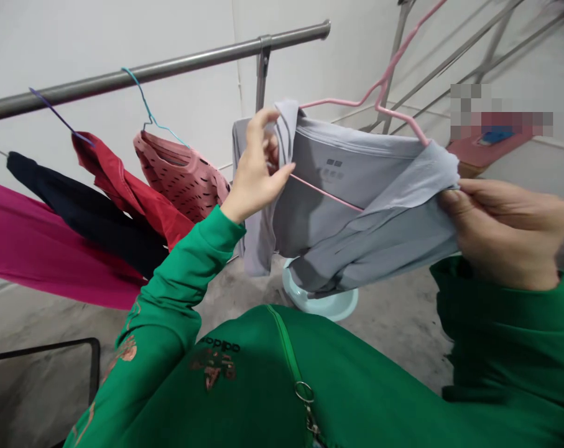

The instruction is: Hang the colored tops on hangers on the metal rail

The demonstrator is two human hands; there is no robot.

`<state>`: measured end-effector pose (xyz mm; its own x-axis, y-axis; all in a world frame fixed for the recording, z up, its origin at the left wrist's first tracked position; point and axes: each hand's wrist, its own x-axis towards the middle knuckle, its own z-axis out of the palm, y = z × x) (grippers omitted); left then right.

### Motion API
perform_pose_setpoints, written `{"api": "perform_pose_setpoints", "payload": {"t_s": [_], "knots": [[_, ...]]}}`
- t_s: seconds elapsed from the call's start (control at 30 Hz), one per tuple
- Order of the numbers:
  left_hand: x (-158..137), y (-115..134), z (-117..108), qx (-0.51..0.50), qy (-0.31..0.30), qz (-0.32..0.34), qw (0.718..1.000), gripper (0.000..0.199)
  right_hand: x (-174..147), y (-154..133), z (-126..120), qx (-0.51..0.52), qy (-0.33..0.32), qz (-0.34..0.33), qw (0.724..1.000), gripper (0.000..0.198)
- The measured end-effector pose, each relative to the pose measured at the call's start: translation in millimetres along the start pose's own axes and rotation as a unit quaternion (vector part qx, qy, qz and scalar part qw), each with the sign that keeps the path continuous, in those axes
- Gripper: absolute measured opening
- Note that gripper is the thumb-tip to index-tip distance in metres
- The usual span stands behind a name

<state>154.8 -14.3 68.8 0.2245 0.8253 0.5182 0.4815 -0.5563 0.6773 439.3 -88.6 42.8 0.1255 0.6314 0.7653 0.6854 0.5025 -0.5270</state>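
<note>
The right hand [510, 227] pinches one shoulder of the grey shirt [388, 239]; the left hand [254, 168] curls around the other, likely spreading the neckline over the pink hanger [383, 87], above the basin [335, 305].

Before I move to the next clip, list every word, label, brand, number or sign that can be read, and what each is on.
"adidas": on the front of the green top.
Unreadable: two small dark squares and fainter marks inside the gray shirt, too small and blurred.
</note>
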Motion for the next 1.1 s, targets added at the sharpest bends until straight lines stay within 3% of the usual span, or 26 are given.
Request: {"api": "perform_pose_setpoints", "payload": {"t_s": [0.17,0.27,0.37,0.43,0.5,0.53,0.6,0.67,0.77,0.93,1.03,1.1], "knots": [[-37.5,-69.1,18.2,-0.109,-0.103,-0.009,0.989,0.082,-0.3,0.1,-5.0,-0.045,-0.011,-0.044,0.998,0.021],[-43.3,-99.2,25.5,-0.11,-0.076,-0.034,0.99,0.083,2.1,0.0,-3.5,-0.054,-0.014,-0.05,0.997,0.021],[-33.7,-111.8,26.9,-0.074,-0.036,-0.021,0.996,0.069,6.2,0.5,1.5,-0.039,-0.023,-0.037,0.998,0.022],[-22.8,-112.5,29.0,-0.045,-0.023,-0.03,0.998,0.048,9.1,1.0,5.3,-0.023,-0.027,-0.04,0.999,0.022],[-12.3,-109.1,34.9,-0.003,-0.004,-0.075,0.997,0.022,11.6,1.4,8.2,-0.014,-0.029,-0.04,0.999,0.022],[-8.3,-106.1,39.4,0.018,0.005,-0.099,0.995,0.019,12.7,1.6,9.1,-0.013,-0.03,-0.038,0.999,0.022],[-4.0,-97.9,50.4,0.049,0.011,-0.114,0.992,0.031,14.2,1.9,10.0,-0.012,-0.03,-0.028,0.999,0.022],[-5.1,-87.9,61.9,0.075,-0.001,-0.074,0.994,0.037,14.6,2.8,10.8,-0.005,-0.027,-0.019,0.999,0.021],[-12.8,-73.6,76.2,0.141,-0.015,0.0,0.99,0.034,13.6,6.2,14.3,0.009,-0.022,-0.003,1.0,0.016],[-21.5,-61.8,87.8,0.227,-0.001,0.065,0.972,0.025,11.0,14.1,25.6,0.007,-0.026,0.003,1.0,0.015],[-16.0,-61.1,86.0,0.182,0.047,0.097,0.977,0.021,9.3,17.3,29.6,0.007,-0.029,-0.003,1.0,0.017],[-5.4,-63.7,79.0,0.097,0.096,0.069,0.988,0.016,8.1,19.1,30.2,0.008,-0.027,-0.01,1.0,0.016]]}}
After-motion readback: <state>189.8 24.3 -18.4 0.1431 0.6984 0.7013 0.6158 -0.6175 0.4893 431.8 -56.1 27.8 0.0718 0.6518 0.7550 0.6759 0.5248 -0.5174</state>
